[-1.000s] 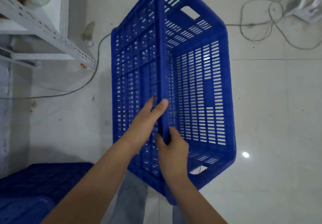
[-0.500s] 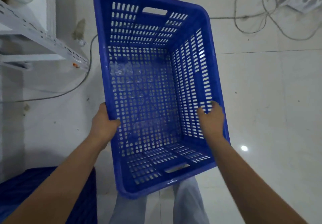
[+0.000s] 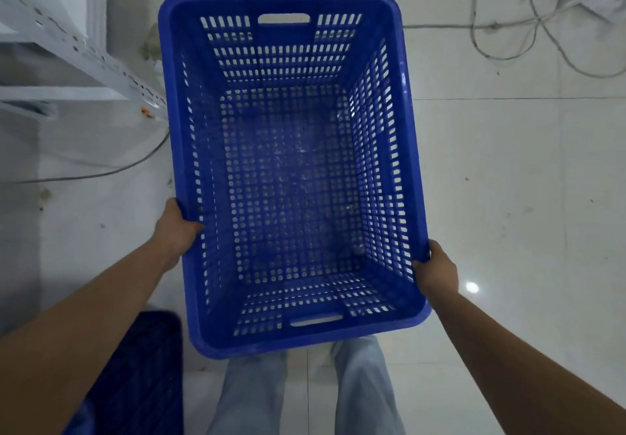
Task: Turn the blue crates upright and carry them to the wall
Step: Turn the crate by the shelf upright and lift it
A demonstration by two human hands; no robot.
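Head view: blue crate mid-frame, upright, empty, probably light and stiff. Left hand and right hand clamp the long rims; end handle slots look grabbable too.

Site: storeroom | Evidence: white slotted-steel shelving; tiled floor; loose cables; blue crates

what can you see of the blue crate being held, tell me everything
The blue crate looks like moulded plastic, rectangular, with slotted walls, a perforated floor and a handle cut-out in each short end. It is upright, opening facing the camera, empty, and held above the tiled floor. The left hand grips its left long rim and the right hand its right long rim. Nothing else visibly touches it.
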